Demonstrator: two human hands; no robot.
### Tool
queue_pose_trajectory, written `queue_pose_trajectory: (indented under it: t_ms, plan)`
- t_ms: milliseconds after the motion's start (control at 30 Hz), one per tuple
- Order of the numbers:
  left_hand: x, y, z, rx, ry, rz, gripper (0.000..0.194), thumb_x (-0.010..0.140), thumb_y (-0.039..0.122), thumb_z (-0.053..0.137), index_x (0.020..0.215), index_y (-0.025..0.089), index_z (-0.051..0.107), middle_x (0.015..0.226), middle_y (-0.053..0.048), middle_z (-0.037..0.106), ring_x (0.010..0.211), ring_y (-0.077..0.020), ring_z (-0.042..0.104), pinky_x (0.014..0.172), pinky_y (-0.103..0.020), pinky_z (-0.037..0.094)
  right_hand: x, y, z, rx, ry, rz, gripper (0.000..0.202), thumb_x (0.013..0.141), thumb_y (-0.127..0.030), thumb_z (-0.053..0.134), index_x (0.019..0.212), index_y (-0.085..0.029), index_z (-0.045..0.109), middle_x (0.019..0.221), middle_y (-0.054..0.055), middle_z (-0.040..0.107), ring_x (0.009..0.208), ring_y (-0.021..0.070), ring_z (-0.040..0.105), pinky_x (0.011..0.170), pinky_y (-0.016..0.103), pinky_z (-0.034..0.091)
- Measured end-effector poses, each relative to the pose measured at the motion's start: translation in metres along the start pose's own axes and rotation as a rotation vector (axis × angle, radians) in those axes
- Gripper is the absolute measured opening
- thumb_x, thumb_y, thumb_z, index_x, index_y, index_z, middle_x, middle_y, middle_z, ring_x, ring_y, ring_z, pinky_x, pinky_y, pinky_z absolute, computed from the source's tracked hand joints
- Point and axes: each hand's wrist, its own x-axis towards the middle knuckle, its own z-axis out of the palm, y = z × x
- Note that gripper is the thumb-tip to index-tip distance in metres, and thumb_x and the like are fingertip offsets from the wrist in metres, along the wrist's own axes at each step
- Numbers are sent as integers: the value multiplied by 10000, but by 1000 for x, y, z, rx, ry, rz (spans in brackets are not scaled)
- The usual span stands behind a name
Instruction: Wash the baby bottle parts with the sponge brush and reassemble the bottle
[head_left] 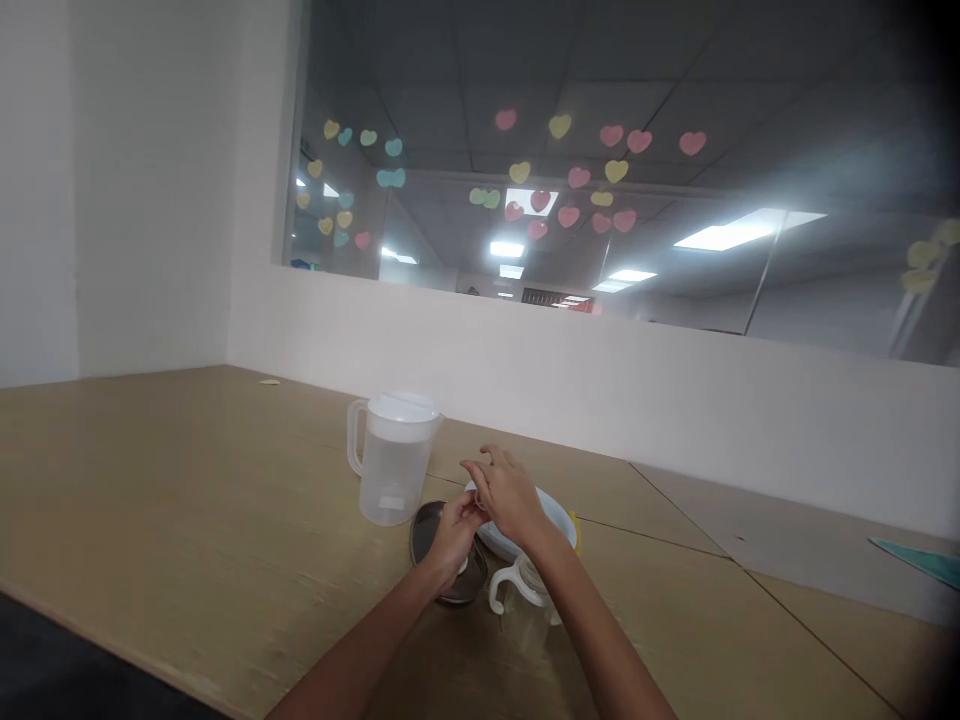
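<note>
A: We see our left hand (452, 535) and right hand (508, 492) meeting, fingers pinched on something too small to tell

B: Under them lie a metal lid (427, 530) and white plate (551, 515); a clear cup (521, 605) sits just nearer us

A: The jug (391, 458) stands just left; beyond it, bare table (150, 480) runs out to the walls
</note>
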Motion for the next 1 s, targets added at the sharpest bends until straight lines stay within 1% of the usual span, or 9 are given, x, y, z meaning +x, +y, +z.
queue_pose_trajectory:
  t_ms: [133,267,333,400,467,567,700,833,1000]
  plan:
    - [4,0,-1,-19,17,23,360,660,372,694,922,128,656,899,-73,662,860,-189,573,818,-283,410,0,3,8,28,-68,17,409,947,-323,242,1110,-242,609,1222,120,502,1066,218,492,847,339,374]
    - [6,-11,-7,113,20,111,365,703,445,647,872,122,642,841,-58,646,806,-171,557,787,-269,413,3,4,1,49,68,-32,420,952,-336,250,1025,-220,647,1218,91,533,1101,210,469,885,339,341]
    - [6,-20,-11,230,20,149,371,732,480,606,810,118,629,772,-43,623,740,-155,538,732,-254,415,5,5,-4,9,104,-77,420,951,-305,271,932,-178,672,1079,97,617,1034,211,502,860,338,333]
    - [4,-26,-13,308,10,157,386,750,500,578,753,116,612,713,-31,594,686,-143,516,685,-243,411,7,6,-9,-40,129,-109,446,950,-273,281,802,-141,680,854,99,671,871,196,551,837,344,321]
    - [2,-29,-13,351,0,149,392,762,506,557,721,118,597,681,-24,574,660,-136,500,660,-234,402,6,7,-14,-70,202,-121,484,950,-258,284,679,-131,664,682,86,662,706,164,550,853,351,297]
    - [-2,-27,-12,440,2,154,392,784,510,515,726,129,585,683,-26,566,670,-141,496,641,-222,393,3,6,-22,-81,392,-130,493,945,-244,310,582,-140,627,572,58,629,578,122,508,865,334,276]
    - [-5,-18,-10,518,0,166,389,798,507,478,747,136,583,699,-29,570,682,-148,494,624,-215,384,-5,2,-38,-107,596,-159,470,935,-226,349,528,-148,572,520,34,586,552,113,495,689,278,293]
    - [-8,-11,-8,583,-35,193,354,814,466,460,731,144,581,687,-18,561,651,-137,473,603,-210,354,-10,5,-44,-105,689,-84,458,933,-251,369,526,-153,554,508,23,564,521,101,489,560,261,261]
    - [-9,-5,-9,693,-38,279,315,856,394,410,753,162,595,713,-15,570,670,-141,475,632,-219,339,-13,10,-42,-54,804,-16,434,927,-227,383,548,-131,573,516,27,569,496,78,496,503,232,255]
